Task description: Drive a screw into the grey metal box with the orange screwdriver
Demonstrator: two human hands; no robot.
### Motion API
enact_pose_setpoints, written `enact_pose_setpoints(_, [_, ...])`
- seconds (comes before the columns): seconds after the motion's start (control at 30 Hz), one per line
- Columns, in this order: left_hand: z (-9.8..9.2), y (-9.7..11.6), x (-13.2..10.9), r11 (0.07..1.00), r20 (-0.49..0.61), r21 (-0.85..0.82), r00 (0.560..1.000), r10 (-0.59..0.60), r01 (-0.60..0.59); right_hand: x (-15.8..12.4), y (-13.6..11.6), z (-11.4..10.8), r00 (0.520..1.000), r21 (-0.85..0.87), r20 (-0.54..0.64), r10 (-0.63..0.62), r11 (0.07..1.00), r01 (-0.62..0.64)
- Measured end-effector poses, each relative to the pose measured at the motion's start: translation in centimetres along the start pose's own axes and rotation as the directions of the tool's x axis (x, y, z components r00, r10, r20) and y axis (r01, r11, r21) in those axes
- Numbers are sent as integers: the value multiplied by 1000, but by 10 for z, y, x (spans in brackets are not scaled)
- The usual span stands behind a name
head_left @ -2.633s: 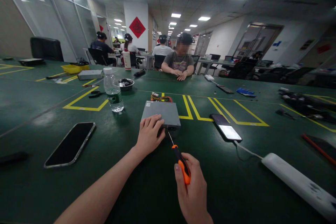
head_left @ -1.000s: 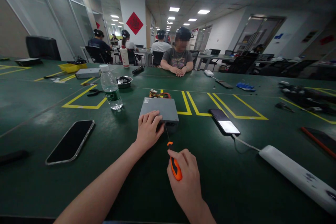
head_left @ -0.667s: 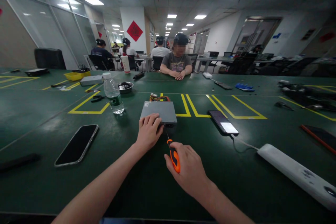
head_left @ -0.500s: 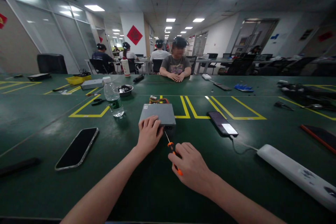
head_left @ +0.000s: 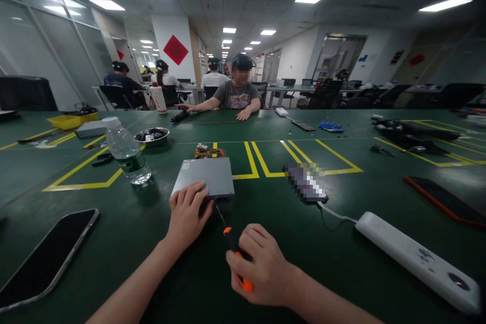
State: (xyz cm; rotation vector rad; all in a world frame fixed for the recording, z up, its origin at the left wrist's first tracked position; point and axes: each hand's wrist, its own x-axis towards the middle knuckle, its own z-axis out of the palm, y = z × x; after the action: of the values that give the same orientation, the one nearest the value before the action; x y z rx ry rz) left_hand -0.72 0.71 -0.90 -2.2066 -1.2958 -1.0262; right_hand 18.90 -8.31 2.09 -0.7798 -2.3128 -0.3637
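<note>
A flat grey metal box (head_left: 207, 176) lies on the green table (head_left: 266, 258), with coloured wires (head_left: 205, 152) at its far end. My left hand (head_left: 187, 212) grips the box's near left corner, fingers curled over the edge. My right hand (head_left: 260, 267) is closed round the orange-and-black handle of a screwdriver (head_left: 231, 243). The screwdriver's thin shaft points up and left, and its tip meets the near face of the box.
A water bottle (head_left: 125, 152) stands left of the box. A black phone (head_left: 45, 258) lies at near left, another phone (head_left: 307, 182) on a cable sits at right, beside a white power strip (head_left: 413, 258). A seated person (head_left: 235, 93) faces me across the table.
My view has swung right, so everything sits further left in frame. My right hand turned over the screwdriver handle, from gripping it below to covering it from above. The person opposite stretched one arm out.
</note>
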Motion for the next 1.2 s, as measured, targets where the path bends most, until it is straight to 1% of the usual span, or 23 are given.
enact_pose_setpoints(0.1, [0,0,0,1000,-9,5,1000,0,0,1,0,-2,1000,12,10,3,1000,-3])
enact_pose_setpoints(0.3, [0,0,0,1000,20,-19,1000,-24,24,-2,3,2,992,113,0,124,986,-124])
enact_pose_setpoints(0.47, [-1,1,-1,999,19,-16,999,-36,37,-2,-4,2,998,51,39,50,997,-52])
enact_pose_setpoints(0.57, [-3,1,0,999,29,-20,999,-37,38,1,-5,1,998,44,44,40,998,-42])
enact_pose_setpoints(0.63, [-4,2,0,999,46,-23,998,-47,48,1,-5,3,998,63,23,51,997,-52])
enact_pose_setpoints(0.73, [-6,3,1,998,53,-24,997,-52,54,-2,-3,7,995,94,-5,100,991,-99])
enact_pose_setpoints(0.8, [-6,3,1,998,55,-24,997,-50,51,-6,-3,9,995,78,20,96,992,-97])
enact_pose_setpoints(0.9, [-6,4,0,998,60,-28,997,-51,53,-8,-4,9,995,27,93,40,999,-43])
enact_pose_setpoints(0.97, [-6,4,0,998,63,-29,996,-60,62,-7,-4,8,993,21,117,26,999,-29])
enact_pose_setpoints(1.07, [-6,3,0,997,70,-34,995,-69,72,-3,-4,8,995,40,94,38,998,-42])
enact_pose_setpoints(1.2, [-6,3,1,997,72,-42,995,-68,71,-4,-4,11,996,97,20,92,991,-93])
